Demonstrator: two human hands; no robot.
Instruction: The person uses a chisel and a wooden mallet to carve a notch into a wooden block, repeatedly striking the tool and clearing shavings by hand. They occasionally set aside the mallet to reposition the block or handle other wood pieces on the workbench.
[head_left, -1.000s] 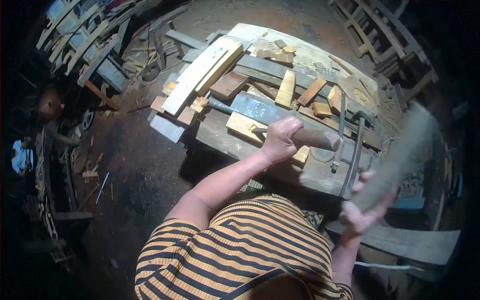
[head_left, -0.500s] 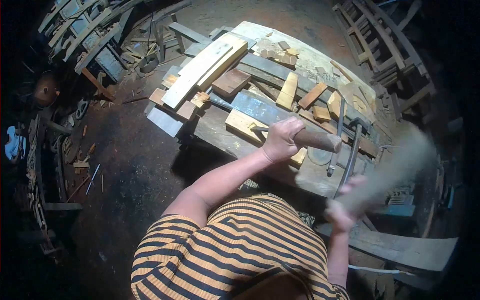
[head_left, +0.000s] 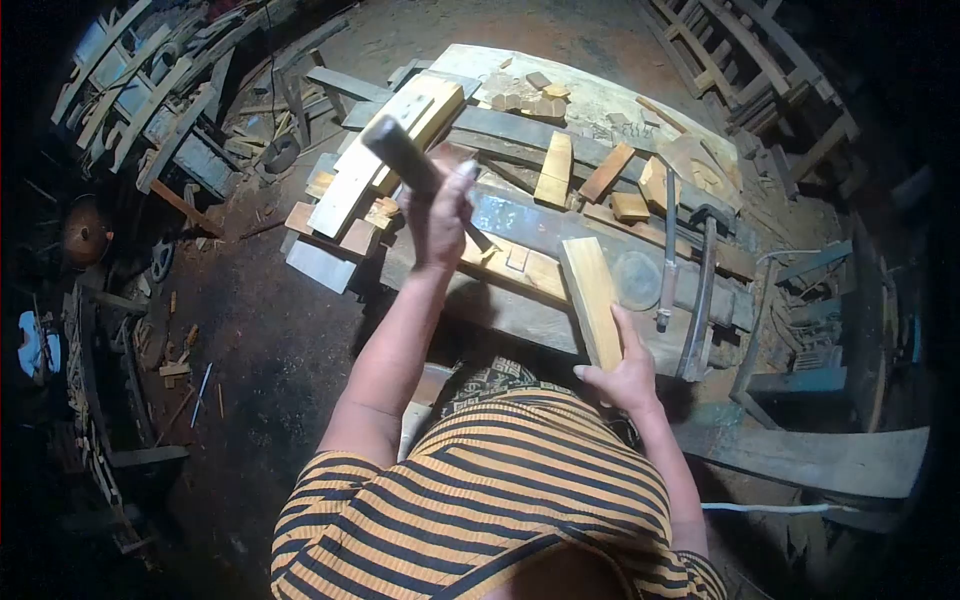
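My left hand (head_left: pixel 442 212) grips a tool with a round wooden handle (head_left: pixel 402 152) that sticks up and to the left; its blade end is hidden behind the hand. My right hand (head_left: pixel 622 372) holds the near end of a light wooden plank (head_left: pixel 592 296), which lies on the workbench (head_left: pixel 520 318) and points away from me. A pale board (head_left: pixel 512 265) with a small notch lies on the bench just left of the plank, below my left hand. My striped orange shirt fills the bottom of the view.
The bench carries several wood offcuts (head_left: pixel 552 168), long boards (head_left: pixel 375 155), a hammer (head_left: pixel 702 290) and a metal bar (head_left: pixel 667 255) at the right. Scrap timber and frames (head_left: pixel 160 95) lie on the dirt floor at the left and back. A grey plank (head_left: pixel 820 458) lies at the right.
My left hand has swung the tool's handle from pointing right to pointing up and left. My right hand, earlier blurred in motion with a long piece, now rests the plank on the bench.
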